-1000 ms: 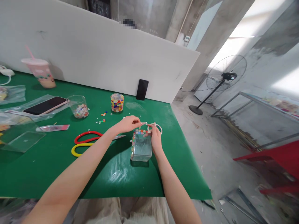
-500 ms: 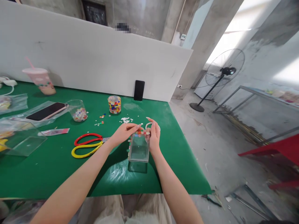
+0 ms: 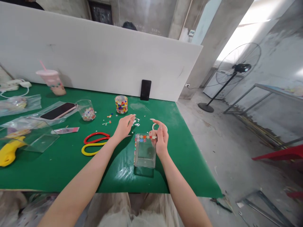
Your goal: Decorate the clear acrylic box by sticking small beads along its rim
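My right hand [image 3: 162, 138] grips the upper right side of a clear rectangular box [image 3: 145, 153], tilted above the green table. Colourful small pieces line the box's top edge and left side. My left hand [image 3: 124, 126] is away from the box, beside a scatter of white pieces [image 3: 136, 122]; its fingers are bent together, and whatever lies between the fingertips is too small to make out. Red and yellow handled scissors [image 3: 94, 148] lie left of the box, their blades partly hidden by my left forearm.
On the green table [image 3: 184, 170] stand a bead-covered cup [image 3: 121, 105], a clear cup of pieces [image 3: 88, 113] and a pink drink cup [image 3: 52, 82]. One phone [image 3: 145, 90] leans on the white board [image 3: 106, 56]; another phone [image 3: 58, 111] lies left, near a yellow tool [image 3: 10, 152].
My left hand has moved from the box's top edge up and left to the white pieces. My right hand still holds the box. The whole view has shifted slightly.
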The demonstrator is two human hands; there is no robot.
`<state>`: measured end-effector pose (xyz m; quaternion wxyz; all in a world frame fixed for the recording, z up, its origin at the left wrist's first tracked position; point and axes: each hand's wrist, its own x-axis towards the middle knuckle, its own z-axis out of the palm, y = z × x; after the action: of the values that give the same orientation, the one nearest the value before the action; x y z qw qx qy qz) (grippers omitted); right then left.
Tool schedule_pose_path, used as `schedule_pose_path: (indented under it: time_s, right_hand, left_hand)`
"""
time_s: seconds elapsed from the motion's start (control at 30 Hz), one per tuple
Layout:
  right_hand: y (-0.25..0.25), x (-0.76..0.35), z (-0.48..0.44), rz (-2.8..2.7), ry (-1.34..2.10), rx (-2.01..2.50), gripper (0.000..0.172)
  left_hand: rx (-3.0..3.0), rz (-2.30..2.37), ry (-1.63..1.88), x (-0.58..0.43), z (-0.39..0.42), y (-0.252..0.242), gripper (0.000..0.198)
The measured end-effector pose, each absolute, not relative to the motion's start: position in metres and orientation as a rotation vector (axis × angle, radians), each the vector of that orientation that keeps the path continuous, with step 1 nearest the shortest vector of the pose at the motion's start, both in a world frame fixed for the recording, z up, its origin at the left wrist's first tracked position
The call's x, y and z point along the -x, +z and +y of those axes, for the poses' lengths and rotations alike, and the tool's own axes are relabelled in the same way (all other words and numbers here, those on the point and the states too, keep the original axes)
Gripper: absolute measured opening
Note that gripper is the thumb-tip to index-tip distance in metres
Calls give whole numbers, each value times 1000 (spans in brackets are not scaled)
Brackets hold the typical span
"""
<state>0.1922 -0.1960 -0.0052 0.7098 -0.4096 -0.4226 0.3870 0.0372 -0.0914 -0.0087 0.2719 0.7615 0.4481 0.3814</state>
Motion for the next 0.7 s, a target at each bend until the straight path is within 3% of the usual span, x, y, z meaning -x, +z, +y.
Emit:
schedule_pose_path:
  time_s: [0.2, 0.4, 0.7]
  right_hand:
    - [-6, -193, -196, -960, 851, 926, 51]
    - [-3, -193, -196, -970, 861, 950, 53]
    - [-2, -193, -196, -974, 878, 926, 51]
  left_hand:
    - [-2088, 1104, 1037, -38, -113, 17, 34]
    - [-2217, 722, 783, -30, -138, 52, 28]
    - [-2335, 690, 707, -37, -149, 54, 22]
